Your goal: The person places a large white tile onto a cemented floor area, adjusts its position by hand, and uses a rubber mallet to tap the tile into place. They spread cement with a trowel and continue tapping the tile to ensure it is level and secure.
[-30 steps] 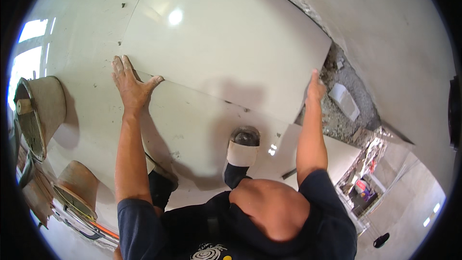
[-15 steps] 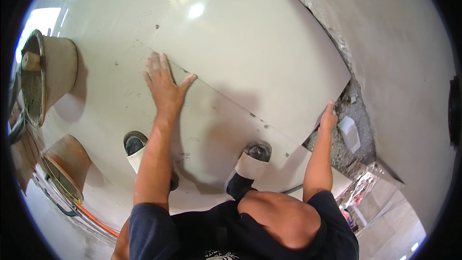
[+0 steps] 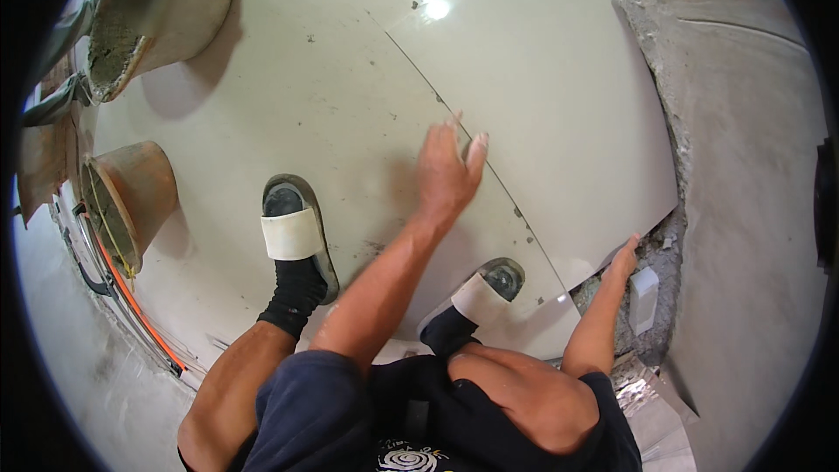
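Note:
A large glossy cream floor tile (image 3: 559, 114) lies beside the tiled floor (image 3: 341, 122), with a thin dark joint along its left edge. My left hand (image 3: 447, 170) is over this joint, slightly blurred, its thumb and a finger apart and nothing held. My right hand (image 3: 624, 259) grips the tile's near right edge; its fingertips are partly hidden at the edge. Just beyond that edge, a pale block (image 3: 644, 300) lies on rough grey mortar (image 3: 625, 332).
Two mortar-smeared buckets, an upper one (image 3: 188, 13) and a lower one (image 3: 144, 197), stand at the left. An orange-edged tool or strip (image 3: 131, 288) runs beside them. A grey plastered wall (image 3: 743, 166) rises at the right. My sandalled feet (image 3: 291, 236) are on the tiles.
My left hand has lifted from its flat spread on the tiles and moved along the joint toward me, its fingers more bent. My right hand remains at the tile's edge. The view has shifted.

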{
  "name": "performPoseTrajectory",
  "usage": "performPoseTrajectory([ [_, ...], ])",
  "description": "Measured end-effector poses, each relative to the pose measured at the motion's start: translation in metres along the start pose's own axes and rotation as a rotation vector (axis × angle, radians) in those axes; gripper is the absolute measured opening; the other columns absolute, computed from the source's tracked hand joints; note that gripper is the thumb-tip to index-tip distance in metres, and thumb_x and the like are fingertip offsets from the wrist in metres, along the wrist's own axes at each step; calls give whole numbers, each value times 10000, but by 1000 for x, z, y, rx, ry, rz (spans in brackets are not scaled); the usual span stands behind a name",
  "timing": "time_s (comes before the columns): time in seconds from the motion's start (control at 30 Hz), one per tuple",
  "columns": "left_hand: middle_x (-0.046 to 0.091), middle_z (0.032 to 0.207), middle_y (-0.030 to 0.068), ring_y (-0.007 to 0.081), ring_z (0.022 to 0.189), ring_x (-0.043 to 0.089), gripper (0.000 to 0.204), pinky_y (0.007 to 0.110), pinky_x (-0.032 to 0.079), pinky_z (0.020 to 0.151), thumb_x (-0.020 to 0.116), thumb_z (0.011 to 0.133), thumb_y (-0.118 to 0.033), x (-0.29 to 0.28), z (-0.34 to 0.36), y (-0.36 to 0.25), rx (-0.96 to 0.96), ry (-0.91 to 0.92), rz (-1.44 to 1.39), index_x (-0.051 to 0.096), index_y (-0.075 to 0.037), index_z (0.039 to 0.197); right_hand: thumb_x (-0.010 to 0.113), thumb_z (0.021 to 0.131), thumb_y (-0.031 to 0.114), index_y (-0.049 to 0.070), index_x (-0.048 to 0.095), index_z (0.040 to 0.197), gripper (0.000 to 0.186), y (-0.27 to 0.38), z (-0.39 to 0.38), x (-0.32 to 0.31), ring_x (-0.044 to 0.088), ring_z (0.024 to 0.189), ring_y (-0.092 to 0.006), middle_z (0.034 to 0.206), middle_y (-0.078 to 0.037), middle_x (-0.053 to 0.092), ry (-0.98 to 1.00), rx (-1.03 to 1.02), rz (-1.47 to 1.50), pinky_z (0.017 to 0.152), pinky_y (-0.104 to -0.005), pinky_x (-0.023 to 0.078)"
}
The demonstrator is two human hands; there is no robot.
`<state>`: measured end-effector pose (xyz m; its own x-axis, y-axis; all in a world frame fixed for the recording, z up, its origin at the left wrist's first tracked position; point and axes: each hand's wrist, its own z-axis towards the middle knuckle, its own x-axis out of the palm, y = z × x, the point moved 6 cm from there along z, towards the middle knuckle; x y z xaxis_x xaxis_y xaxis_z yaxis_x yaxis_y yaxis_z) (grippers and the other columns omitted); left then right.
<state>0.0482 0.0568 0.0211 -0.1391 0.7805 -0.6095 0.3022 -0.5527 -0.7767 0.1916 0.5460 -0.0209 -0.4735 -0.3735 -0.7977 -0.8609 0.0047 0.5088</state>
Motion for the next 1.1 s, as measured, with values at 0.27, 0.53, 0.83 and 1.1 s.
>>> performPoseTrajectory([
  [0.27,579,982,128,287,880,578,410,403,473,751,713,816,-255,-11,12,-5,164,88,363,635,-26,1147,437,925,623,-164,623,1041,817,15,-20,5,620,1017,-407,1096,-293,642,-100,-114,-34,886,-435,481],
  [0.53,409,1439,212,380,1353,342,704,554,248,1088,746,784,-356,-27,23,5,312,59,565,483,-24,1346,385,946,610,-83,679,1027,757,10,-14,4,651,964,-398,1042,-253,677,-129,-133,-200,830,-463,501],
  [0.83,222,1566,161,350,1467,95,955,576,44,1153,695,801,-519,-12,28,21,156,219,678,261,-13,1485,308,963,613,-53,685,1045,770,28,-30,2,650,964,-399,1043,-228,684,-152,-145,-268,834,-476,498],
  [1.1,205,1571,163,352,1471,68,1014,597,9,1144,719,775,-526,-11,30,20,137,234,643,235,10,1486,301,970,608,-64,688,1036,779,27,-24,5,652,943,-398,992,-247,685,-154,-127,-165,813,-480,493],
])
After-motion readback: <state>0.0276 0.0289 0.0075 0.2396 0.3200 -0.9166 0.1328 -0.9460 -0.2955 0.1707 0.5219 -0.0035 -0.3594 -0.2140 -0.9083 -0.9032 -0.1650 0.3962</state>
